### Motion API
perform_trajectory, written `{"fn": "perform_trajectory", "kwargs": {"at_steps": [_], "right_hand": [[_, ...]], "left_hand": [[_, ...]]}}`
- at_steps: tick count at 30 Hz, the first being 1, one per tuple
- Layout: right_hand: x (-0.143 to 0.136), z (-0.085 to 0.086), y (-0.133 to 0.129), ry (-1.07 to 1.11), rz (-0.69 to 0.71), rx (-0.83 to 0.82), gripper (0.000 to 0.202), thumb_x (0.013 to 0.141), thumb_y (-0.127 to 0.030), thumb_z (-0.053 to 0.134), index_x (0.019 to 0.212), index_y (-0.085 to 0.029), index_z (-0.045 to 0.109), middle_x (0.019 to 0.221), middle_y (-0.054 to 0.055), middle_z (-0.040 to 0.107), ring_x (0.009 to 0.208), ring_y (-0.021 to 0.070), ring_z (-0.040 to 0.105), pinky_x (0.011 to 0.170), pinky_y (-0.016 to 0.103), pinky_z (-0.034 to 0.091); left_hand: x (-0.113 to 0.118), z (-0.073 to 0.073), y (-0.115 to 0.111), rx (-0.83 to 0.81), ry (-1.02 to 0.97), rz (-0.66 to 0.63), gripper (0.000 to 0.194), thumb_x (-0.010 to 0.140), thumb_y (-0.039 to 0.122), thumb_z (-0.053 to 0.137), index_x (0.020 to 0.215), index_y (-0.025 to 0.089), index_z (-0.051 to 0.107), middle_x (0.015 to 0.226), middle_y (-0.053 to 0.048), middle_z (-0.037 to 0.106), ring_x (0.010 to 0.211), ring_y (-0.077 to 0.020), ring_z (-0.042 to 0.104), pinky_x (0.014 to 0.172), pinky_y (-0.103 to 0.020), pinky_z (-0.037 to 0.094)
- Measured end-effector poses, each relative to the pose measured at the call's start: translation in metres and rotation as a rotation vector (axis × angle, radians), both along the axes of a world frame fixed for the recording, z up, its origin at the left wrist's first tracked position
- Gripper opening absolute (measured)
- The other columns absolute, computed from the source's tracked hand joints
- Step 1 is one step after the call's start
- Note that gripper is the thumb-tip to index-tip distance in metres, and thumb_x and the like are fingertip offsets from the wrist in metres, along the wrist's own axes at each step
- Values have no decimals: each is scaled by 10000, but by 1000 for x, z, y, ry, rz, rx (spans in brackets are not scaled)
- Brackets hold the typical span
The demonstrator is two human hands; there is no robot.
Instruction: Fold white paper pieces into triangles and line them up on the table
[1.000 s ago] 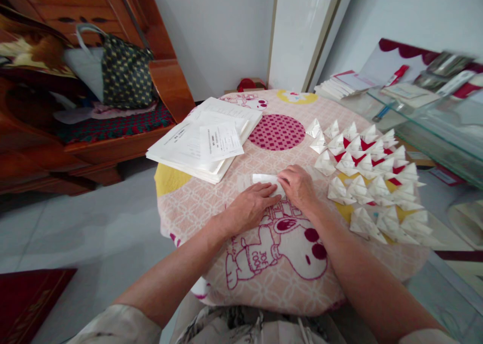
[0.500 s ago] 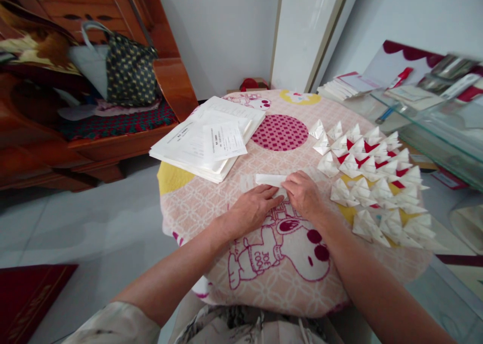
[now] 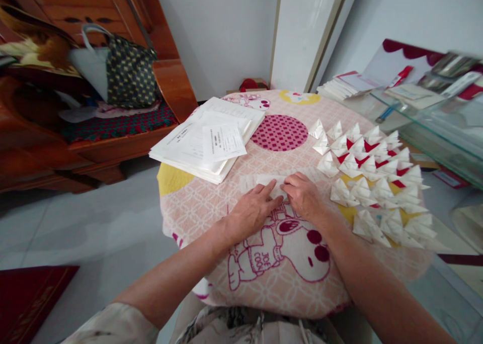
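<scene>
A small folded piece of white paper (image 3: pixel 278 188) lies on the cloth in front of me. My left hand (image 3: pixel 253 207) rests on its near left side, index finger stretched forward and thumb apart, pressing the paper down. Curled fingers of my right hand (image 3: pixel 304 197) grip the paper's right side, and they hide that end of it. Rows of folded white paper pieces with pointed tips (image 3: pixel 361 190) stand to the right of my right hand. Beyond my left hand is a stack of printed paper sheets (image 3: pixel 184 138), with a smaller slip (image 3: pixel 224 142) on top.
The round table wears a pink patterned tablecloth (image 3: pixel 204 208). At the right, a glass shelf (image 3: pixel 433 133) holds papers and a red marker (image 3: pixel 400 76). A wooden bench (image 3: pixel 109 150) with a spotted bag (image 3: pixel 130 72) stands at the left.
My left index finger has extended forward over the paper, and its thumb has spread. The paper's raised strip now looks lower and flatter. My right hand has barely shifted.
</scene>
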State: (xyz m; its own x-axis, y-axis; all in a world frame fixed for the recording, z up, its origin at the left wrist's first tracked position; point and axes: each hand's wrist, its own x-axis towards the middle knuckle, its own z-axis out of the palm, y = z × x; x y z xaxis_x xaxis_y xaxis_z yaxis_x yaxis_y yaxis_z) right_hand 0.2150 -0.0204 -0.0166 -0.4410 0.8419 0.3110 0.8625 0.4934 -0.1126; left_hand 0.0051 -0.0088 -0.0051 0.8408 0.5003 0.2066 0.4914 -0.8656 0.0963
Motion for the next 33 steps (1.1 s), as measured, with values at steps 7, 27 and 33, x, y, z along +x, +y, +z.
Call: {"fn": "perform_trajectory", "kwargs": {"at_steps": [7,27,33], "right_hand": [[10,5,-5,40,-12,10,269,873,-49,512,764,-178,722,869,95,637,899,237,508,811,356,454],[24,9,-5,73,-173,1,247,761,-36,548,668,-178,728,802,86,664,825,218,551,766,324,437],[25,15,-5,294,-348,100,238,731,-61,497,626,-181,674,705,73,662,739,209,589,712,324,460]], "left_hand": [[-2,-1,2,7,53,10,403,960,180,505,1345,248,600,1396,-133,563,1079,-256,550,929,-409,476],[-8,1,13,-110,-55,-109,398,942,124,502,1326,170,594,1460,-137,517,1308,-271,502,1060,-435,466],[-7,-1,20,-128,-68,-145,365,974,159,462,1307,158,612,1417,-133,571,1272,-265,533,1065,-442,459]]}}
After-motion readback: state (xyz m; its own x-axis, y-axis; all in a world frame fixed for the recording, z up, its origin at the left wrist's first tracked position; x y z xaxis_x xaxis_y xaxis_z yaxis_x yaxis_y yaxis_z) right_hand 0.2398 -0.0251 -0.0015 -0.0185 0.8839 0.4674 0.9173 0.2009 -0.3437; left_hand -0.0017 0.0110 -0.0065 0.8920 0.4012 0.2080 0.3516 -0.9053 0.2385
